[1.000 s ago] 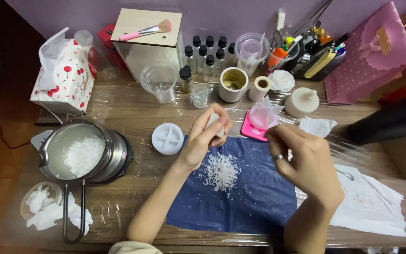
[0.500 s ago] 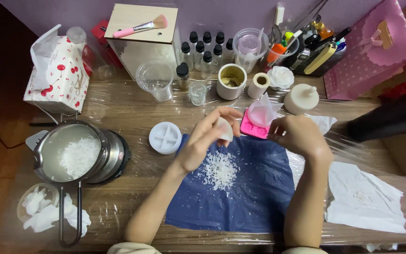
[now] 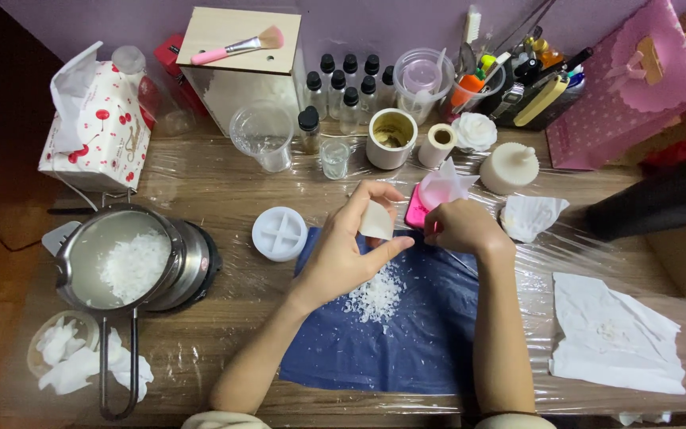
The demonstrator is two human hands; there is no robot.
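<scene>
Head view, worktop wrapped in clear film. Left hand (image 3: 343, 250): fingers curled, thumb and forefinger pinched on a small off-white wax piece (image 3: 376, 221), held above a heap of white wax flakes (image 3: 375, 295) on a dark blue cloth (image 3: 406, 349) near centre. Right hand (image 3: 458, 228): closed loosely, fingers together beside a pink silicone mould (image 3: 418, 208); what it grips, cannot tell. Left: steel saucepan of white flakes (image 3: 125, 266). Just left of the cloth: round white mould (image 3: 279, 233). Right: white paper sheet (image 3: 617, 334).

navy cloth (image 3: 406, 349), white flakes (image 3: 375, 295), cherry-print tissue box (image 3: 101, 131)
</scene>
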